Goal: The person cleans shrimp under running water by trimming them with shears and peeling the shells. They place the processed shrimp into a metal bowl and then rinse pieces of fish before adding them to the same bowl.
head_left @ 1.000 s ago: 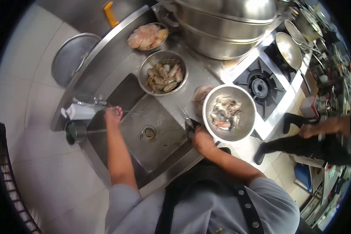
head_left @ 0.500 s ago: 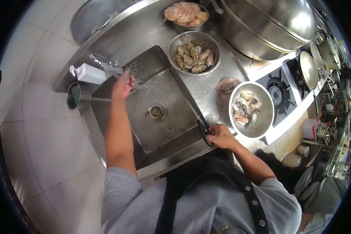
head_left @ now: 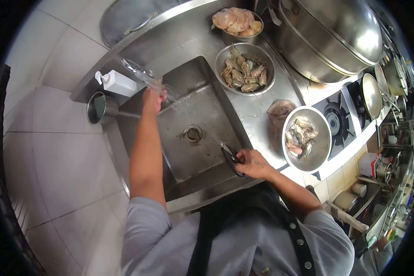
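Note:
My left hand [head_left: 153,100] is closed around a shrimp [head_left: 163,85] in the stream below the faucet [head_left: 140,71], at the sink's [head_left: 207,161] far left corner. Fingers and splashing water hide most of the shrimp. Over the sink's near right side, my right hand [head_left: 254,163] grips the black handles of a pair of scissors [head_left: 232,160], whose blades point inward and away from me. Whole shrimp fill a steel bowl [head_left: 271,83] on the counter behind the sink. More shrimp lie in a pale bowl [head_left: 325,142] to the right. Scraps sit on the drain [head_left: 193,134].
A white pump bottle [head_left: 119,83] and a metal cup [head_left: 96,107] stand along the sink's left edge. At the back are a bowl of pale meat [head_left: 234,21] and a large steamer pot [head_left: 326,41]. A gas burner [head_left: 334,120] lies beyond the pale bowl. Someone's sleeve [head_left: 377,260] shows lower right.
My right hand has brought the scissors left and nearer, over the sink. My left hand stays in the running water with the shrimp, now less visible. The whole view has shifted slightly.

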Demonstrator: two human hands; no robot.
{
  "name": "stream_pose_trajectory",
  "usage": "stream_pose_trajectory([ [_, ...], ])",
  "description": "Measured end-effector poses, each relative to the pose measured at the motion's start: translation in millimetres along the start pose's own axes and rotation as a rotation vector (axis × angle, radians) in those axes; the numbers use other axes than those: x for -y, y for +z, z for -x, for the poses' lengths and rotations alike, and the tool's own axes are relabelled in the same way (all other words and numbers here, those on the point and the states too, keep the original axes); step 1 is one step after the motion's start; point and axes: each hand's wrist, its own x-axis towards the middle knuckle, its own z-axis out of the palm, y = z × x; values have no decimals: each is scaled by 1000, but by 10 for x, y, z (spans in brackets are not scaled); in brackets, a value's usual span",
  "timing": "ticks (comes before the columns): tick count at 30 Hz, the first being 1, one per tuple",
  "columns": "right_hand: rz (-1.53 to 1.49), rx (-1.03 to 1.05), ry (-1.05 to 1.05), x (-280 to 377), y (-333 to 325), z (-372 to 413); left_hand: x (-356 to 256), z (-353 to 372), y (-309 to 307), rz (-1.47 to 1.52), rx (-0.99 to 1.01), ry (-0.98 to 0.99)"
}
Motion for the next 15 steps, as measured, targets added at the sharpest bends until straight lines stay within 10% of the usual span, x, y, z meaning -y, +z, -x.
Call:
stream_pose_trajectory([
  [15,-508,471,95,483,223,-938,47,843,-16,-821,209,293],
])
